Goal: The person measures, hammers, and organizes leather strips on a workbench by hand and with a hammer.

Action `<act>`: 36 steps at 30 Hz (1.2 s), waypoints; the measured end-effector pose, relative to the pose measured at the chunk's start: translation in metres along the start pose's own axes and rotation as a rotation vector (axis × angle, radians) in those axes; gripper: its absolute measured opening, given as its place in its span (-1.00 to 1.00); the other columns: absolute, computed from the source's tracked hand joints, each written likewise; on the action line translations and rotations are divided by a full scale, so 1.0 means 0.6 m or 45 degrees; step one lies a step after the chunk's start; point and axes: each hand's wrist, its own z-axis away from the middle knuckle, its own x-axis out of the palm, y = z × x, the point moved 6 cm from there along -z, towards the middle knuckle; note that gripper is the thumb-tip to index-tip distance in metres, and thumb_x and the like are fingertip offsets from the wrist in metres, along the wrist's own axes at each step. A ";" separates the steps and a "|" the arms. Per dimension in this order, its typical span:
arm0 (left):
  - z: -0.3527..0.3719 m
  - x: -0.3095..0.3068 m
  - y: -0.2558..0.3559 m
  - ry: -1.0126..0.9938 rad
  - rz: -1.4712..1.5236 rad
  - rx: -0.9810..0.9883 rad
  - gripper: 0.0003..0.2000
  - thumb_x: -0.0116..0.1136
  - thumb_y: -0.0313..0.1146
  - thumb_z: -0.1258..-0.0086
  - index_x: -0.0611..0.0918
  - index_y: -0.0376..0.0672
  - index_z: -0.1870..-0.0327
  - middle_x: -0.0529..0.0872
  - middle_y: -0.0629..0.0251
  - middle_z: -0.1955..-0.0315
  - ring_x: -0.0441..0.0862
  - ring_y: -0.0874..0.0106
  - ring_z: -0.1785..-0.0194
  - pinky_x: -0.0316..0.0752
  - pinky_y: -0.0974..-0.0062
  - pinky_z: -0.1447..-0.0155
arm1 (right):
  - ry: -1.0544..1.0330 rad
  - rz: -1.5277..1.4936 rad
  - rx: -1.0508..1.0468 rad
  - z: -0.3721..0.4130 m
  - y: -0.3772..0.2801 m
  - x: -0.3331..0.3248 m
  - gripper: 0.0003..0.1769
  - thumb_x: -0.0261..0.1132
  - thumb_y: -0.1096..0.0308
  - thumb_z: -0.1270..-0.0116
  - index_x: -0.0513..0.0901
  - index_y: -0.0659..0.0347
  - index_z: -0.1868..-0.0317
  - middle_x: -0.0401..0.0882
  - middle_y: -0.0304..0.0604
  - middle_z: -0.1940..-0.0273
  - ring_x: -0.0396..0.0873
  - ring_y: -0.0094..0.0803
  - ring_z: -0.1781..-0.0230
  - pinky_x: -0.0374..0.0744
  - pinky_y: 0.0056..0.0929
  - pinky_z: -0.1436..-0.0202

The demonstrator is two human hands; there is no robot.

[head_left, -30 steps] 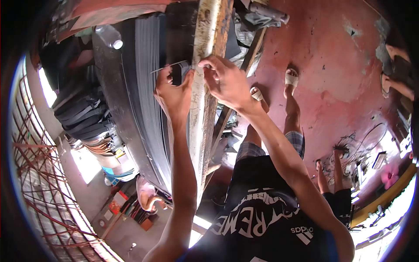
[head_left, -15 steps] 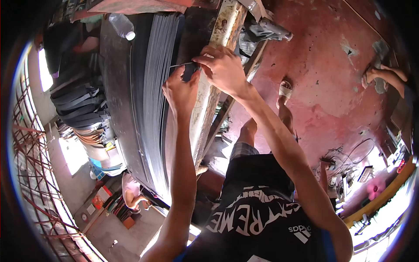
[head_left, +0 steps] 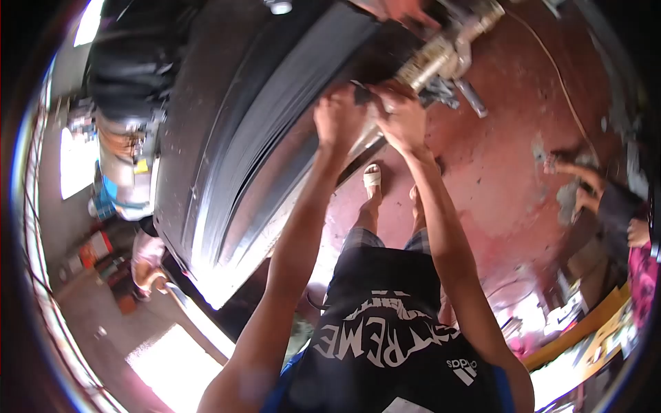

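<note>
My left hand (head_left: 337, 118) has its fingers curled in a pinch at the near side of the worktable. Close beside it, my right hand (head_left: 403, 120) is also closed, its fingertips blurred by motion. Between the two sets of fingertips shows a small dark piece (head_left: 361, 94), which both hands seem to grip; its kind cannot be made out. Just beyond my left hand, a thick stack of long, thin black strips (head_left: 275, 103) lies along the dark tabletop (head_left: 196, 131).
A worn metal edge bar (head_left: 427, 65) runs along the table's right side. A clear bottle (head_left: 279, 7) is at the top. Another person's legs (head_left: 582, 175) are on the right, over the red floor (head_left: 496, 151). Someone in pink (head_left: 147, 258) is at lower left.
The view has swung, so the table now slants to the right. My hands have come closer together, and the thin piece seen stretched between them now shows as a short dark bit.
</note>
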 end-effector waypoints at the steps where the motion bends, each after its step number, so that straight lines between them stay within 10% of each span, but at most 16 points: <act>1: -0.005 0.007 0.002 -0.060 0.011 -0.039 -0.73 0.30 -0.27 -0.12 0.67 -0.20 0.19 0.71 0.07 0.18 0.67 0.07 0.08 0.55 0.12 0.00 | -0.050 0.003 -0.039 -0.005 -0.001 -0.002 -0.72 0.30 0.37 -0.18 0.71 0.07 0.06 0.66 -0.17 0.18 0.62 -0.16 0.13 0.61 -0.23 0.04; 7: 0.060 -0.061 -0.003 0.163 0.216 -0.028 -0.50 0.37 -0.31 -0.05 0.53 -0.16 -0.06 0.54 0.12 0.00 0.48 0.12 -0.12 0.39 0.11 -0.13 | -0.155 -0.017 0.220 0.046 -0.040 -0.048 -0.80 0.24 0.44 -0.38 0.65 0.14 0.00 0.67 -0.07 0.17 0.68 -0.29 0.26 0.64 -0.37 0.25; 13: 0.307 -0.145 -0.195 0.237 0.261 -0.120 -0.51 0.33 -0.26 -0.18 0.55 -0.07 -0.18 0.55 0.17 -0.16 0.44 0.14 -0.26 0.31 0.18 -0.30 | -0.754 0.096 -0.641 0.125 -0.262 0.086 -0.63 0.33 0.48 -0.20 0.60 0.22 -0.05 0.59 -0.11 -0.04 0.57 -0.11 -0.05 0.53 -0.21 -0.13; 21: 0.582 -0.204 -0.544 -0.145 -0.261 -0.491 -0.44 0.31 -0.41 -0.05 0.50 -0.04 -0.19 0.55 0.25 -0.09 0.46 0.29 -0.24 0.28 0.07 -0.14 | -1.347 0.618 -0.972 0.230 -0.331 0.308 -0.35 0.48 0.35 -0.06 0.51 0.21 -0.20 0.51 -0.01 -0.17 0.49 -0.06 -0.19 0.50 -0.19 -0.22; 26: 0.598 -0.169 -0.598 -0.209 -0.369 -0.397 -0.53 0.45 -0.16 0.01 0.64 0.00 0.02 0.55 0.31 -0.03 0.60 0.38 -0.04 0.38 0.18 -0.04 | -1.353 0.792 -1.001 0.228 -0.345 0.324 -0.45 0.46 0.44 -0.04 0.55 0.22 -0.11 0.50 0.05 -0.14 0.51 0.06 -0.12 0.54 -0.10 -0.12; 33: 0.568 -0.160 -0.607 -0.052 -0.161 -0.327 -0.83 0.16 -0.19 -0.27 0.73 0.04 0.23 0.71 0.38 0.22 0.69 0.37 0.12 0.43 0.09 -0.08 | -1.417 0.822 -1.101 0.234 -0.380 0.330 -0.54 0.50 0.46 0.01 0.64 0.37 0.04 0.56 0.10 0.10 0.55 0.11 0.03 0.53 -0.09 -0.01; 36: 0.558 -0.124 -0.615 -0.001 -0.113 -0.346 -0.81 0.21 -0.20 -0.25 0.73 0.03 0.17 0.69 0.40 0.12 0.63 0.36 -0.05 0.34 -0.02 -0.21 | -1.440 0.817 -1.085 0.236 -0.385 0.335 -0.54 0.50 0.51 0.05 0.65 0.41 0.06 0.58 0.11 0.13 0.56 0.11 0.06 0.53 -0.12 -0.03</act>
